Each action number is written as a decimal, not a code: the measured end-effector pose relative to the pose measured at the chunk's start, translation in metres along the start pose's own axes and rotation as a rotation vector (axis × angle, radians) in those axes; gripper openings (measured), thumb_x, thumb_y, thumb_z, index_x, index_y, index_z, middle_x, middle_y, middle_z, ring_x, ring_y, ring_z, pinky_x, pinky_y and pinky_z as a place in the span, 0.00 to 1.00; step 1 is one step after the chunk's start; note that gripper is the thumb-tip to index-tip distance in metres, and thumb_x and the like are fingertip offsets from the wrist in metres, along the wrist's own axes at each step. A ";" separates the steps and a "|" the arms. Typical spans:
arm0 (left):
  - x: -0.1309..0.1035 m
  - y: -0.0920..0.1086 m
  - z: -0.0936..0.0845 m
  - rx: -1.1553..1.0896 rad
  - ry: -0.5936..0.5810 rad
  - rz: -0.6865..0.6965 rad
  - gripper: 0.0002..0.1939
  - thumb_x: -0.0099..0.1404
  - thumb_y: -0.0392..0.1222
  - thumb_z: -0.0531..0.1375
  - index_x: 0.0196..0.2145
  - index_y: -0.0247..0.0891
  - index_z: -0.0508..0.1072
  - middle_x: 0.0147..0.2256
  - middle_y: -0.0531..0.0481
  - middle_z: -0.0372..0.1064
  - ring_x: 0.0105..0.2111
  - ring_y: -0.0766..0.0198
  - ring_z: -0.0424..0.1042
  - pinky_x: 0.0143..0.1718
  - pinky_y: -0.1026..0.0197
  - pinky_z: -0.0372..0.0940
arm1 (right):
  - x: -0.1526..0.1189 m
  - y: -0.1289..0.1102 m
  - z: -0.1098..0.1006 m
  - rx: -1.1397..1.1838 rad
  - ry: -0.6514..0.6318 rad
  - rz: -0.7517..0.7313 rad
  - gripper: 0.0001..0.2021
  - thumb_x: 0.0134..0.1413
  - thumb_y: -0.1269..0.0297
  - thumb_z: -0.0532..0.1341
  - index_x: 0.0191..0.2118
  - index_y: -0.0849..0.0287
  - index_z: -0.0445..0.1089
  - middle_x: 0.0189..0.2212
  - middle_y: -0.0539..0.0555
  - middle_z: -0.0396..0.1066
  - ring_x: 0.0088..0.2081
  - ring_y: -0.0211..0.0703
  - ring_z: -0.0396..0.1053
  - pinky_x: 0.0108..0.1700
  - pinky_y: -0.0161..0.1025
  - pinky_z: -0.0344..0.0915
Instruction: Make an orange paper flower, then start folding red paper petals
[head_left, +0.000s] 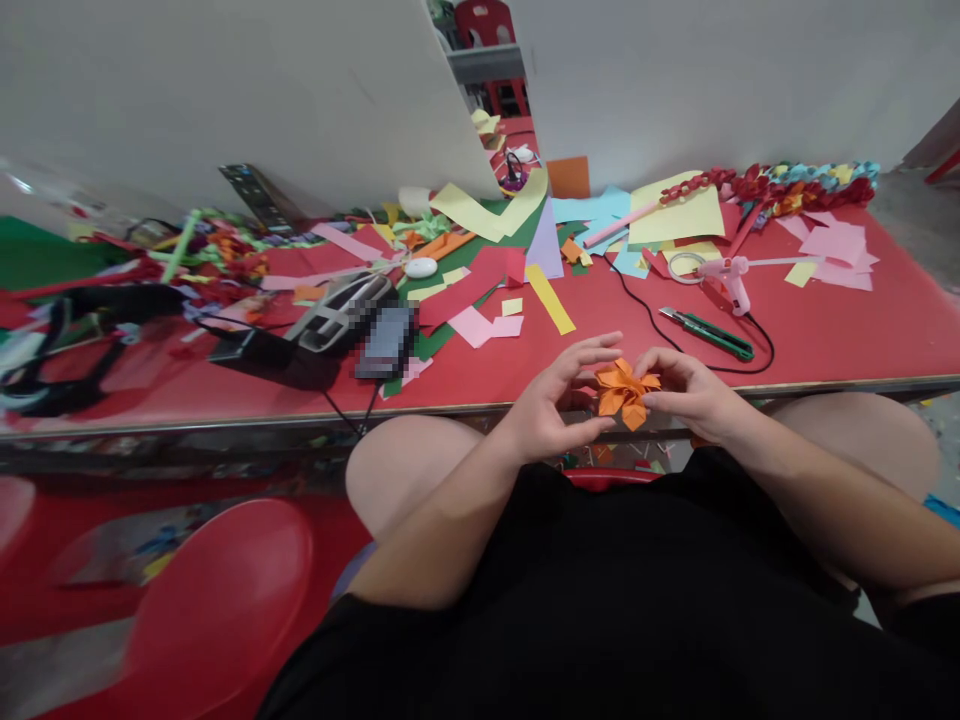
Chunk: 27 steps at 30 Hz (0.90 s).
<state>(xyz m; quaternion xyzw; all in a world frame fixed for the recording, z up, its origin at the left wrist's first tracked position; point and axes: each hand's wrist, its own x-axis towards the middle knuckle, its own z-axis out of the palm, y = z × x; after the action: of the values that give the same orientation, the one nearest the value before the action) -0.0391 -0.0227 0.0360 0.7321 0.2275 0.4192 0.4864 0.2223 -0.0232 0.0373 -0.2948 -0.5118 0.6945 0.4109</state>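
An orange folded-paper flower (628, 392) with pointed petals is held up just off the table's front edge, above my lap. My right hand (686, 390) pinches its right side between thumb and fingers. On the other side, my left hand (559, 398) has its fingers spread and its thumb apart, curved around the flower's left petals. Whether a left fingertip touches a petal is hard to make out. Beyond my right hand lies a green utility knife (709, 333), and behind that a pink glue gun (727, 280) rests with its black cord looping round the knife.
Coloured paper pieces cover much of the red table (600, 300). A phone (386, 340), a black case (345, 310) and a white mouse-like object (421, 267) are on the left. Paper flower strings (795, 187) lie at the back right. A red stool (225, 600) stands at lower left.
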 end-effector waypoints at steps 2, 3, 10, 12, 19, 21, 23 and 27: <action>0.002 0.000 -0.002 0.096 -0.027 0.034 0.45 0.64 0.42 0.80 0.74 0.56 0.72 0.78 0.36 0.63 0.64 0.45 0.80 0.51 0.55 0.82 | 0.000 0.000 -0.001 -0.003 -0.042 0.007 0.19 0.54 0.57 0.84 0.43 0.55 0.78 0.39 0.50 0.79 0.38 0.39 0.77 0.41 0.36 0.76; 0.003 0.000 -0.003 0.141 -0.030 0.042 0.45 0.62 0.43 0.80 0.74 0.55 0.73 0.75 0.36 0.67 0.64 0.44 0.80 0.51 0.54 0.82 | 0.000 0.000 -0.002 -0.002 -0.064 0.011 0.19 0.54 0.58 0.84 0.44 0.55 0.78 0.40 0.50 0.79 0.38 0.39 0.77 0.41 0.36 0.76; 0.005 -0.007 0.002 0.185 0.033 0.076 0.26 0.64 0.48 0.78 0.58 0.46 0.84 0.58 0.37 0.80 0.55 0.48 0.84 0.47 0.54 0.81 | -0.001 -0.005 -0.003 -0.127 -0.107 -0.019 0.18 0.58 0.57 0.80 0.45 0.56 0.76 0.40 0.53 0.80 0.39 0.41 0.78 0.40 0.37 0.75; 0.005 -0.008 0.005 0.170 0.034 0.090 0.24 0.64 0.48 0.78 0.56 0.46 0.84 0.59 0.37 0.80 0.55 0.49 0.84 0.49 0.54 0.81 | -0.002 -0.007 -0.003 -0.233 -0.108 -0.087 0.15 0.57 0.60 0.79 0.45 0.56 0.77 0.40 0.52 0.78 0.38 0.41 0.77 0.39 0.37 0.74; 0.003 -0.008 0.008 0.134 0.016 0.081 0.23 0.65 0.47 0.78 0.56 0.47 0.82 0.63 0.37 0.75 0.60 0.47 0.81 0.51 0.52 0.81 | -0.005 -0.011 -0.002 -0.562 -0.056 -0.331 0.09 0.56 0.67 0.74 0.43 0.54 0.80 0.42 0.52 0.71 0.35 0.39 0.71 0.34 0.37 0.67; 0.003 -0.007 0.008 0.132 0.006 0.070 0.22 0.65 0.47 0.78 0.56 0.47 0.82 0.63 0.37 0.74 0.60 0.47 0.81 0.49 0.53 0.81 | -0.006 -0.012 -0.001 -0.580 -0.065 -0.332 0.08 0.56 0.68 0.73 0.43 0.54 0.80 0.42 0.52 0.71 0.34 0.38 0.70 0.34 0.36 0.67; 0.003 -0.006 0.007 0.133 -0.004 0.056 0.22 0.65 0.47 0.78 0.55 0.47 0.82 0.63 0.37 0.74 0.59 0.48 0.81 0.48 0.54 0.81 | -0.007 -0.014 0.001 -0.589 -0.079 -0.320 0.08 0.56 0.69 0.72 0.42 0.55 0.80 0.43 0.52 0.70 0.34 0.37 0.69 0.32 0.35 0.66; 0.000 -0.010 0.014 0.082 0.039 0.034 0.24 0.67 0.50 0.76 0.58 0.48 0.81 0.65 0.37 0.73 0.57 0.47 0.82 0.48 0.53 0.82 | -0.009 -0.015 0.004 -0.586 -0.049 -0.339 0.08 0.56 0.69 0.73 0.42 0.54 0.80 0.43 0.52 0.71 0.34 0.38 0.70 0.31 0.34 0.65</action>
<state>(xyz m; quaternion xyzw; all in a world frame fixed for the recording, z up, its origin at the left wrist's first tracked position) -0.0263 -0.0258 0.0246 0.7467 0.2414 0.4320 0.4443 0.2274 -0.0307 0.0530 -0.2943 -0.7412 0.4464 0.4059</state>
